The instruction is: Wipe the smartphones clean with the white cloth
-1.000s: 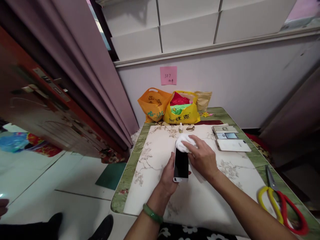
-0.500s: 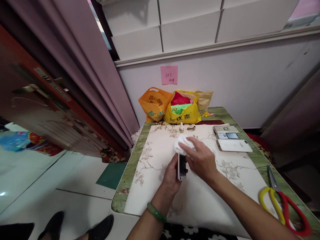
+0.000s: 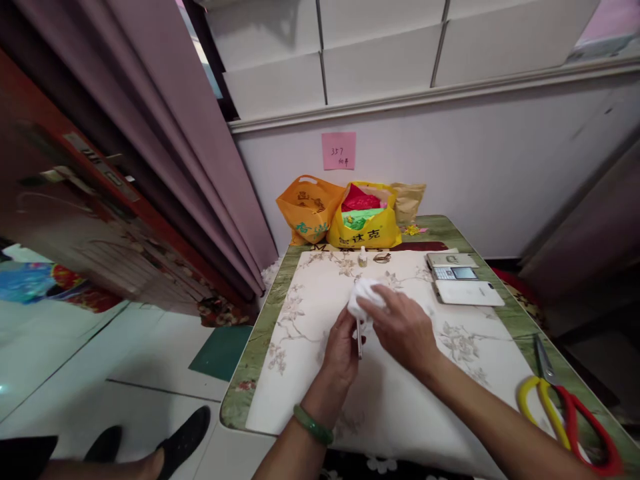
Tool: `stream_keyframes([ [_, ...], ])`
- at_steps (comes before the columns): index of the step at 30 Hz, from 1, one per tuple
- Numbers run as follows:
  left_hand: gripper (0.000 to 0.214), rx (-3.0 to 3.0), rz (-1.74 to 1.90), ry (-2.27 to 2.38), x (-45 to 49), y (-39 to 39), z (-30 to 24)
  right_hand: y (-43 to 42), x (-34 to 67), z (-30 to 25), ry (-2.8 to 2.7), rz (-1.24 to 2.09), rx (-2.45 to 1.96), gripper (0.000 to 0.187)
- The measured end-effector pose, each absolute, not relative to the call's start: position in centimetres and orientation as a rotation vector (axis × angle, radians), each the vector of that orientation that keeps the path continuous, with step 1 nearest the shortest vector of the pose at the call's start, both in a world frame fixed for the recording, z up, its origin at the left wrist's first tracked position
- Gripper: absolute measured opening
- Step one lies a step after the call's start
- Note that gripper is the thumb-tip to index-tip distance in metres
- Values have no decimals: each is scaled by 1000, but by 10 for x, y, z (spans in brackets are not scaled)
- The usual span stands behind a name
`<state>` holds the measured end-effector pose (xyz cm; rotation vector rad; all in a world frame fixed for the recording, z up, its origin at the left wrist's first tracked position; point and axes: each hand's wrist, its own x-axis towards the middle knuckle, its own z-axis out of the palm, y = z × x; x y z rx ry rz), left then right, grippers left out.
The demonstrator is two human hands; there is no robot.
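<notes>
My left hand is closed round a mobile phone, which stands nearly edge-on, so its screen is barely seen. A white cloth is bunched in my right hand and pressed against the phone's upper end. Both hands are over the flowered white sheet on the table. Just beyond them stands a small bottle, with a small dark looped item to its right.
To the right lie a white phone, a keypad phone and a silvery phone. Scissors rest at the near right edge. An orange bag and a yellow bag stand at the back. Another person's shoe shows at lower left.
The phone has turned in my left hand from showing its dark screen to nearly edge-on. My right hand with the cloth has come slightly lower. The other person's feet have shifted left.
</notes>
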<state>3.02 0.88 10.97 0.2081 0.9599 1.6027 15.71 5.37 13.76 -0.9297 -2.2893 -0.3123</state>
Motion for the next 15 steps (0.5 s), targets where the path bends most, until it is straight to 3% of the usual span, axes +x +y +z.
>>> stream_keyframes([
  [3,39,192,1559,1037,38,7,111,75,147,148,-2252,-342,-1034,38],
  [7,35,95,1618,936,27,13,105,35,146,134,-2307,-281,-887,40],
  [11,49,-46,1454,784,7,13,101,-12,169,121,-2401,93,-709,47],
  [13,62,-37,1420,652,2,9,102,-8,183,127,-2318,291,-759,51],
  [15,60,2,1422,531,2,4,105,13,194,137,-2164,408,-891,49],
])
